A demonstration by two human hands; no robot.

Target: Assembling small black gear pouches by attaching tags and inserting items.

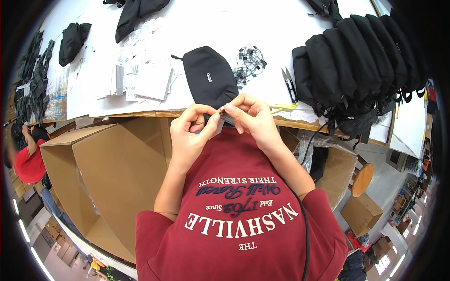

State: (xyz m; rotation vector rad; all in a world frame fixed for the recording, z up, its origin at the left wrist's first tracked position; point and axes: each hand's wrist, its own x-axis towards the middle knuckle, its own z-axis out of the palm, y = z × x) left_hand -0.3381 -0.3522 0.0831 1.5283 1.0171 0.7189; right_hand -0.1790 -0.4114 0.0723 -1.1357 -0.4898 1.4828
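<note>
My left hand [193, 127] and my right hand [253, 118] meet at the table's near edge, thumbs and forefingers pinched together. A tiny dark piece shows between the fingertips, too small to name. Just beyond lies a black fabric pouch [208, 72] with a small white mark and a zip pull at its far left corner. Its near end is partly hidden behind my fingers. Right of the pouch sits a tangle of black tag strings [251, 61]. Thread snips [289, 85] lie farther right, near a yellow strip-like object [284, 107].
Many black pouches [361, 51] stand in a row at the right. White cards [152, 80] are piled left of the pouch, with more black pouches [74, 43] beyond. Below the table edge stand a large cardboard box [117, 173] and a plastic-lined carton [338, 164]. A person in red [30, 159] is at the far left.
</note>
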